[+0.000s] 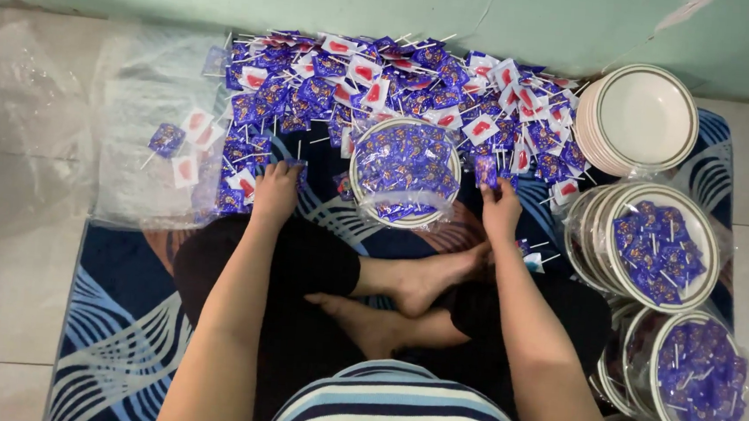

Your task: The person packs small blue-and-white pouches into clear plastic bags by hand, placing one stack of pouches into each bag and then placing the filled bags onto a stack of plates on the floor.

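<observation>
Roughly centre: plate [405, 170] heaped w/ wrapped lollipops, inside clear bag, on mat [122, 298] before crossed legs.
L hand [275, 190]: fingers curled on loose lollipops [247, 153].
R hand [501, 209]: pinching one wrapper.
Handling: probably light, crinkly, slippery film; plate rigid, breakable, so support rim from both sides.

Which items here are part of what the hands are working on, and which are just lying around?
In use:
left hand on wrapped lollipops
right hand at the same pile
filled plate between the hands

Lying about:
stack of empty plates
bagged filled plates
clear plastic sheet
patterned mat
</observation>
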